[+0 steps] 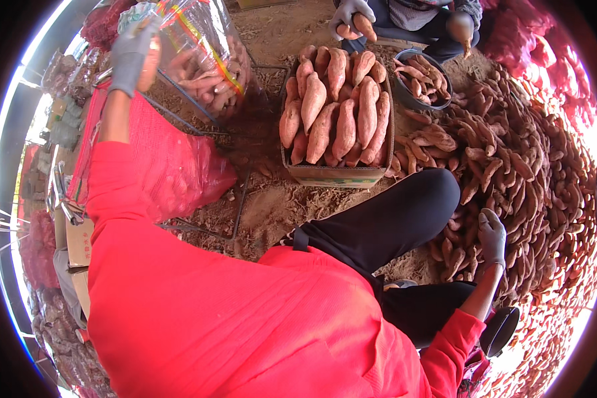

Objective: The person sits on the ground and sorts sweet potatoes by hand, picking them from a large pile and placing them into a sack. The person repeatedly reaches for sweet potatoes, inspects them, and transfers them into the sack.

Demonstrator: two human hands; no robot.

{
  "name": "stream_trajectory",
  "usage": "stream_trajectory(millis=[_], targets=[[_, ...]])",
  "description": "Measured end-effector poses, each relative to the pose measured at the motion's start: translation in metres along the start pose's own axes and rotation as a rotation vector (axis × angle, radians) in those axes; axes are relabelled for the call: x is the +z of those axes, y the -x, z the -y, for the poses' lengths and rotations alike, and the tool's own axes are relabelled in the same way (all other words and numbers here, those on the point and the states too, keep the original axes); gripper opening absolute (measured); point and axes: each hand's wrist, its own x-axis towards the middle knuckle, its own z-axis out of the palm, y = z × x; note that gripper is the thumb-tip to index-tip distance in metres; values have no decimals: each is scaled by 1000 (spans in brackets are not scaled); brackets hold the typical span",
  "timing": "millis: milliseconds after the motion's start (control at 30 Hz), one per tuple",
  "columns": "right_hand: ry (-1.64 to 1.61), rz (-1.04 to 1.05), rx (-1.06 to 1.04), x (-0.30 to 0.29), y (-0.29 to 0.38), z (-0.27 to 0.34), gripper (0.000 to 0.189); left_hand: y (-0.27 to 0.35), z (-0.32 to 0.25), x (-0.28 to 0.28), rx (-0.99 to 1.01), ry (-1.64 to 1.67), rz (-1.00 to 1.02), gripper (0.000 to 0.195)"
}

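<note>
My left hand (131, 57), in a grey glove, is raised at the upper left and holds a sweet potato (150, 64) near the top of a clear plastic bag (204, 54) with sweet potatoes inside. Below that arm is a red mesh bag (174, 164), also filled. My right hand (491, 236), gloved too, rests by my knee at the edge of a large heap of sweet potatoes (507, 149); its palm side is hidden, so its grip cannot be told. Between the hands, further forward, a cardboard box (336, 176) is packed with large sweet potatoes (346, 124).
Across from me a co-worker's gloved hand (350, 17) holds sweet potatoes. Beside the box stands a dark bucket (423, 102) of smaller ones. A metal frame (239, 209) lies on the dirt floor around the bags. Cardboard boxes (79, 244) are at the left.
</note>
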Motion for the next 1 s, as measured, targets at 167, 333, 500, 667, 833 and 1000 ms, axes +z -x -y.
stream_trajectory(millis=[167,333,500,667,833,1000], targets=[[-71,99,-111,9,0,21,32,-22,119,-183,-147,-852,-61,51],[-111,57,-103,2,2,-45,36,54,210,-163,-286,-625,263,46],[-15,127,-112,-12,24,7,37,98,273,-154,-504,-543,551,47],[-55,92,-116,2,26,8,36,38,309,-190,-427,-743,366,49],[-1,50,-8,-21,63,15,33,60,17,24,266,35,133,22],[-60,90,14,-9,68,22,34,170,-70,187,222,192,606,24]])
